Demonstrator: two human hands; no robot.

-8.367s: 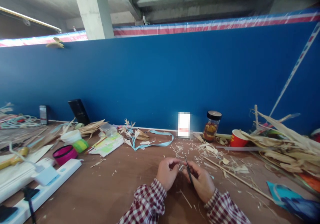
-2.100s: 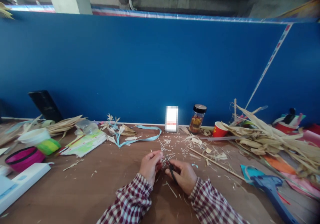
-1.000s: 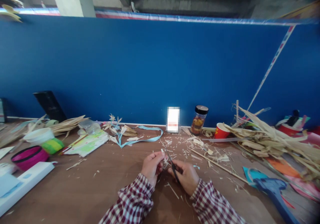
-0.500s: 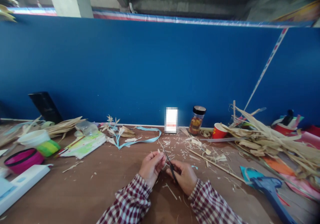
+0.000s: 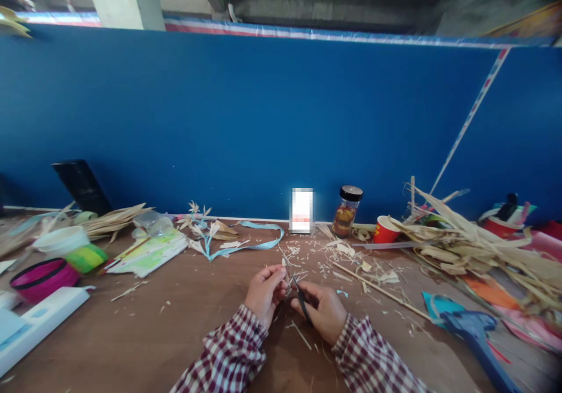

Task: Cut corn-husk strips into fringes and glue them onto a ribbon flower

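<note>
Lower centre: I see the left hand [image 5: 264, 290] pinching a pale straw piece [image 5: 285, 266], and the right hand [image 5: 322, 309] closed around small black scissors [image 5: 300, 295], blades meeting the straw. Bare brown table [image 5: 175, 323] lies open at lower left; a straw heap [image 5: 474, 246] crowds the right edge.

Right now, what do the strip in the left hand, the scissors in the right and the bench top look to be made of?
The strip in the left hand looks like dried straw or husk: pale, matte, like the clippings around it. The scissors in the right hand have thin dark blades, probably metal; the handles are hidden. The bench top looks like smooth brown wood or laminate; I can't tell which.
</note>
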